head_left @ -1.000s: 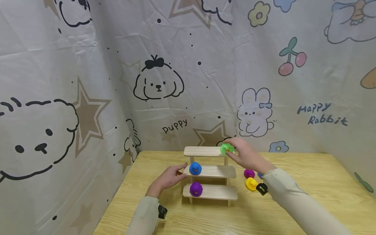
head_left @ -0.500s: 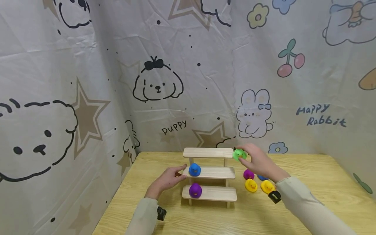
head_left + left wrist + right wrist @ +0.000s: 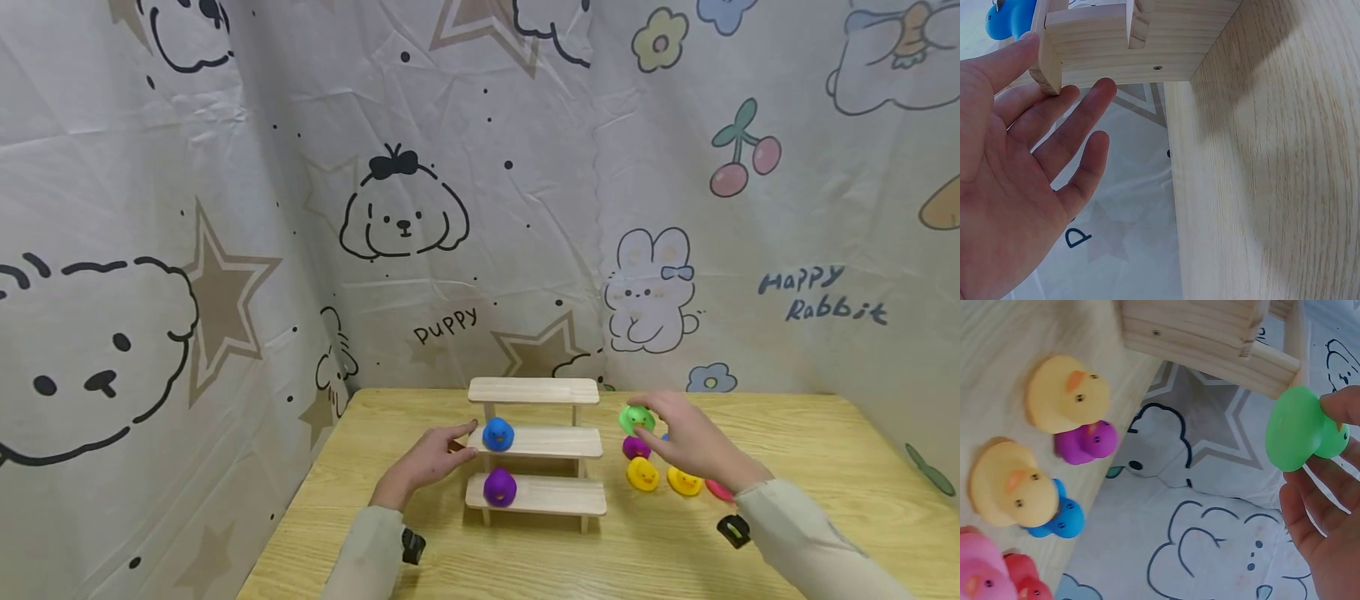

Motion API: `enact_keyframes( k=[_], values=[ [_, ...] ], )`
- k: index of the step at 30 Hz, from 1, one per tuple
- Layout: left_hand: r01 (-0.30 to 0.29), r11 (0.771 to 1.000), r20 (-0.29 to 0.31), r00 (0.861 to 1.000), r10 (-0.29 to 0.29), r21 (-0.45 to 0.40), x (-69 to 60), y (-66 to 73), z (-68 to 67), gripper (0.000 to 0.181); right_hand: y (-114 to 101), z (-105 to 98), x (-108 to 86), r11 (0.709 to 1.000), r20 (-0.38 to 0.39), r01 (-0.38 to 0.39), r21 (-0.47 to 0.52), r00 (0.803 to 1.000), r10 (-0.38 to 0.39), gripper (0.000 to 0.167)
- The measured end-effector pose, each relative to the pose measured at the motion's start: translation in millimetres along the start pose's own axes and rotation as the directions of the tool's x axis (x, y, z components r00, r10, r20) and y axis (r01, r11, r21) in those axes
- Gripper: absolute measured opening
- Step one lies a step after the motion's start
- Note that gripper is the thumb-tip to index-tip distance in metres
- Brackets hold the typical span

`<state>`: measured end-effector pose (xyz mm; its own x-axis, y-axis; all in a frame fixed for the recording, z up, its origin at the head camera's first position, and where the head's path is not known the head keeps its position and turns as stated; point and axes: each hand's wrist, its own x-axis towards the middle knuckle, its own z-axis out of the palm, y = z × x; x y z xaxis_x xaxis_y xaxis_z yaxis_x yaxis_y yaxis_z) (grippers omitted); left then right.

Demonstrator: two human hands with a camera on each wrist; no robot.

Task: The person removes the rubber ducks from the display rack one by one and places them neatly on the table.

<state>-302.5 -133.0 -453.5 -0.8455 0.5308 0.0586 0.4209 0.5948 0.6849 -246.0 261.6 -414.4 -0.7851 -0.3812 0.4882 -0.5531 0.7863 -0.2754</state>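
A three-tier wooden stand [image 3: 551, 442] is on the table. My left hand [image 3: 429, 457] holds the left end of its middle tier; in the left wrist view the thumb [image 3: 1025, 50] lies against the board's end and the other fingers spread out. My right hand [image 3: 693, 437] pinches a green rubber duck [image 3: 634, 418], raised right of the stand. The right wrist view shows the duck's flat base [image 3: 1291, 431] beside the thumb. A blue duck [image 3: 498, 434] sits at the left of the middle tier, a purple duck [image 3: 500, 487] at the left of the bottom one.
Right of the stand, several ducks sit on the table [image 3: 570, 558]: a magenta one [image 3: 637, 447], two yellow ones [image 3: 1066, 394], a blue one [image 3: 1063, 515], a pink one [image 3: 982, 569] and a red one [image 3: 1025, 578]. A printed curtain [image 3: 465, 200] hangs behind.
My right hand has taken the green duck from the top tier's right end rightward and down, off the stand. My left hand has stayed at the middle tier.
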Motion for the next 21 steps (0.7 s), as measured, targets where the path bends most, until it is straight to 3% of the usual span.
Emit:
enact_keyframes(
  k=[21],
  values=[
    [0.002, 1.0, -0.001, 1.0, -0.002, -0.003, 0.2, -1.6, 0.2, 0.053, 11, 22, -40.9, 0.997, 0.149, -0.075, -0.018, 0.986, 0.077, 0.034]
  ],
)
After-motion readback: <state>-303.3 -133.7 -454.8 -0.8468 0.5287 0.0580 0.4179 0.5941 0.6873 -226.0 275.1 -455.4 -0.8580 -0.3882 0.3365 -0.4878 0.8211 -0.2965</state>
